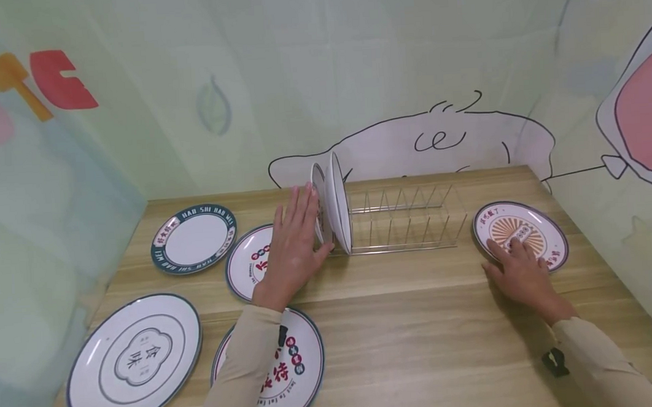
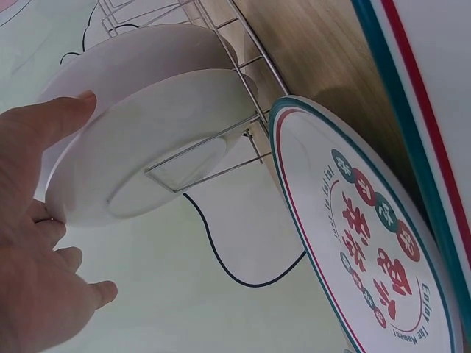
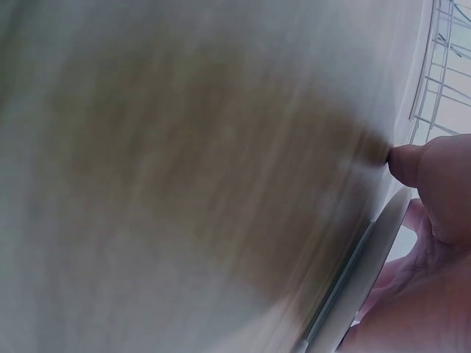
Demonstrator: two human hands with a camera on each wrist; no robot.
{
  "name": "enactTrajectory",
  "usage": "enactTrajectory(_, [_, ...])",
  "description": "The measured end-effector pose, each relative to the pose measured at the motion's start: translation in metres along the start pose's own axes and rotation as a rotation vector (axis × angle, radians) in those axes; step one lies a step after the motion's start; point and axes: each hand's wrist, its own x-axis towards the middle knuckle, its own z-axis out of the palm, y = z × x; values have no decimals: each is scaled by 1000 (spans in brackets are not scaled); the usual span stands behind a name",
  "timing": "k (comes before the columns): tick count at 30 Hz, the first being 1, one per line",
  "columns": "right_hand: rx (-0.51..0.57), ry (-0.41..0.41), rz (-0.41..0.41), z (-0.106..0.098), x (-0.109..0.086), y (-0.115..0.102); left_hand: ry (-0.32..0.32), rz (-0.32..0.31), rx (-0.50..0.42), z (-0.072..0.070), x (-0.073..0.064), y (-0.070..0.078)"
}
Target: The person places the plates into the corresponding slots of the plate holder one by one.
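My left hand is beside two white plates standing upright at the left end of a wire dish rack. Its fingers reach out straight along the left plate, and the thumb overlaps the plates' rims in the left wrist view. The right plate stands close against the other, both leaning slightly. On the right, my right hand rests its fingertips on a flat plate with an orange sunburst. The thumb is down at the tabletop, off the plate's near-left rim.
On the left lie a green-rimmed plate, a large white plate with a cloud emblem, and two red-lettered plates partly under my left arm. A printed cloth hangs behind the wooden table.
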Motion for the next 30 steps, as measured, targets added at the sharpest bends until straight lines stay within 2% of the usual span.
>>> enactTrajectory(15, [-15, -2, 28, 0, 7, 6, 5, 0, -15, 0, 0, 0])
enactTrajectory(30, [-22, -54, 45, -7, 11, 3, -23, -31, -31, -3, 0, 2])
